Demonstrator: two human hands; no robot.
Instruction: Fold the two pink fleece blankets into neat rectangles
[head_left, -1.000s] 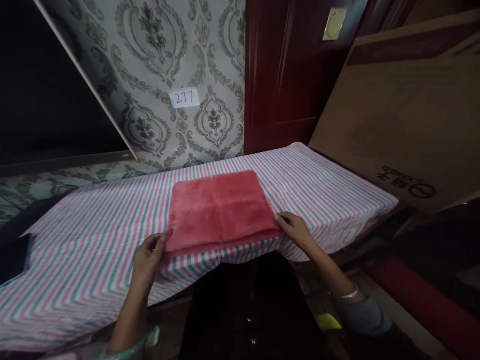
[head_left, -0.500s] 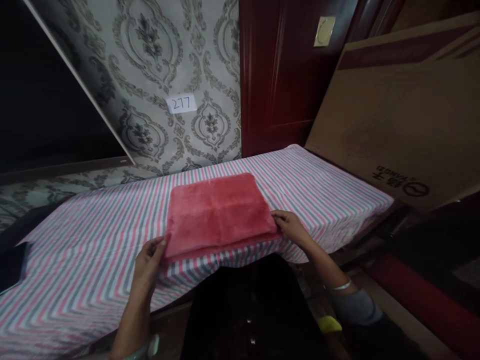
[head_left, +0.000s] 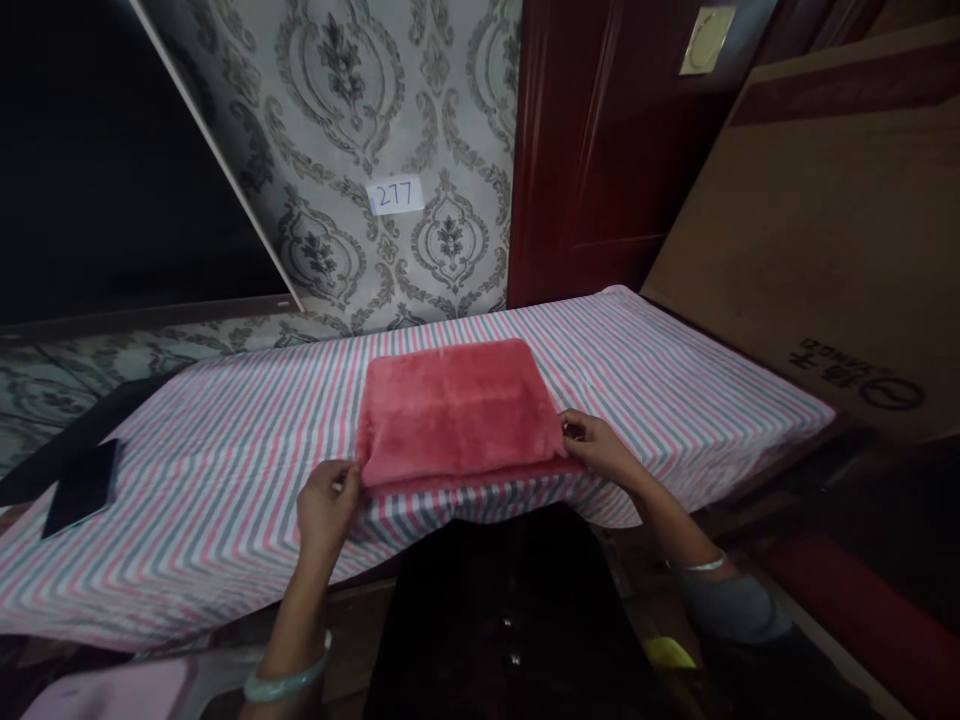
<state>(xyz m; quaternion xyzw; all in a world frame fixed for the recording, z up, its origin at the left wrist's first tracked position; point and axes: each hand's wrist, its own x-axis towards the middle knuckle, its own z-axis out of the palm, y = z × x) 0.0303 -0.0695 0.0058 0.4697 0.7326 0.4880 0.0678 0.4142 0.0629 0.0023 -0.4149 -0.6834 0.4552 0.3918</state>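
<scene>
A coral-red plush cloth (head_left: 461, 410) lies flat on the striped sheet (head_left: 247, 450), close to the table's front edge. It looks rectangular, and a second layer shows beneath its near edge. My left hand (head_left: 327, 505) pinches its near left corner between thumb and fingers. At the near right corner, my right hand (head_left: 596, 447) has its fingers closed on the upper layer's edge. The upper layer's near edge is slightly lifted and curves between the two hands.
A dark phone or tablet (head_left: 82, 487) lies at the sheet's left end. Behind are a large black screen (head_left: 135, 170) and patterned wall with a "277" label (head_left: 395, 195). A big cardboard box (head_left: 825, 240) leans at right. Something pink (head_left: 120, 692) sits below left.
The head view has shifted a little, so the scene sits further right. Both hands stay on the cloth's near corners, and its upper layer's near edge is now raised slightly.
</scene>
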